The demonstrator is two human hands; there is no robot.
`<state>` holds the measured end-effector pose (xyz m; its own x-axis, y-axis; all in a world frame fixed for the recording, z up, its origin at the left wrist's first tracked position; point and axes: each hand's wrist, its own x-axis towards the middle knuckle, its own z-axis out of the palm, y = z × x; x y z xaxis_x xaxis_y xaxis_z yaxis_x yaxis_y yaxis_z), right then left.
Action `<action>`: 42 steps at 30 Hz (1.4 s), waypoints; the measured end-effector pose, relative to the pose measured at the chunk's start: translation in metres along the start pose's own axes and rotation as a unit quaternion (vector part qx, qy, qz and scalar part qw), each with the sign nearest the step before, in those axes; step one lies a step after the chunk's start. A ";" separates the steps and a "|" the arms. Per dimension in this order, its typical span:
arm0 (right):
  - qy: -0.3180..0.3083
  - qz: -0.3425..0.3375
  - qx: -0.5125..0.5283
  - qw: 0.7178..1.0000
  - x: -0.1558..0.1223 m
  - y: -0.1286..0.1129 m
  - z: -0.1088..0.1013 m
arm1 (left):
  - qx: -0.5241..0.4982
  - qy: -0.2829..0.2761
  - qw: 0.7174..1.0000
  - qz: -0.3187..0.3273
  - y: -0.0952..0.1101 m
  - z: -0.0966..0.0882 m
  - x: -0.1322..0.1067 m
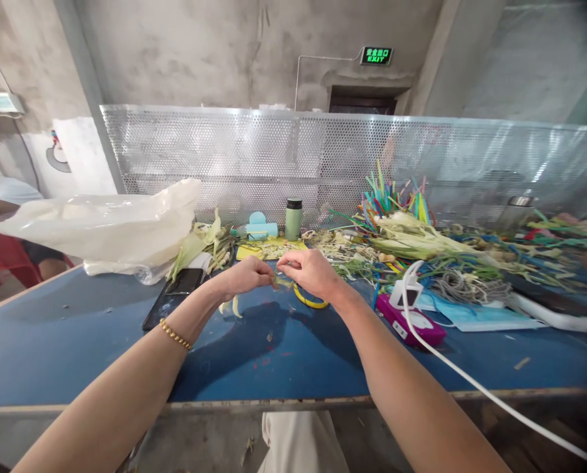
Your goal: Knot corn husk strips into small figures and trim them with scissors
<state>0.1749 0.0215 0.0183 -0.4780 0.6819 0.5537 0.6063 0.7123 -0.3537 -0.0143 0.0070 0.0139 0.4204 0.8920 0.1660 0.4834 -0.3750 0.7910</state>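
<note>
My left hand (248, 274) is closed in a pinch above the blue table (126, 335), a gold bead bracelet on its wrist. A thin, pale yellowish strip (283, 282), like corn husk, runs from its fingertips toward my right hand (310, 270). The right hand is pinched too, close to the left, and its fingertips appear to grip the strip's other end. Two pale curled pieces (234, 307) show below my left hand; whether they hang or lie is unclear. Just under my right hand is a yellow ring-shaped thing (312, 302), partly hidden.
Dried husks (406, 233) and coloured stems are heaped at the back right. A green bottle (293, 220) stands by the perforated metal screen (215, 144). Left are a large plastic bag (106, 226) and a phone (185, 281); right, a purple power strip (412, 320) with a white cable.
</note>
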 end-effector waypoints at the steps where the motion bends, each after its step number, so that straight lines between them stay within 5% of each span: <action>1: -0.001 0.001 0.001 1.000 0.000 0.001 0.001 | 0.000 -0.010 1.000 0.010 0.000 -0.001 0.000; 18: -0.057 0.027 -0.084 0.994 -0.002 0.000 0.005 | 0.024 0.011 0.999 0.023 -0.009 0.002 0.006; 27: -0.058 0.033 -0.074 0.995 0.000 0.003 0.007 | 0.070 -0.053 0.994 0.063 -0.006 -0.001 0.003; 36: -0.064 0.035 -0.039 0.997 0.000 0.001 0.003 | 0.127 -0.014 0.985 0.115 -0.007 0.001 0.006; 42: -0.042 0.053 0.029 0.997 -0.001 0.005 -0.014 | 0.065 -0.017 0.991 0.114 -0.010 -0.004 0.009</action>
<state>0.1872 0.0218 0.0263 -0.4658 0.7640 0.4466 0.6198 0.6418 -0.4516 -0.0183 0.0199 0.0092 0.5537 0.7728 0.3101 0.4672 -0.5966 0.6525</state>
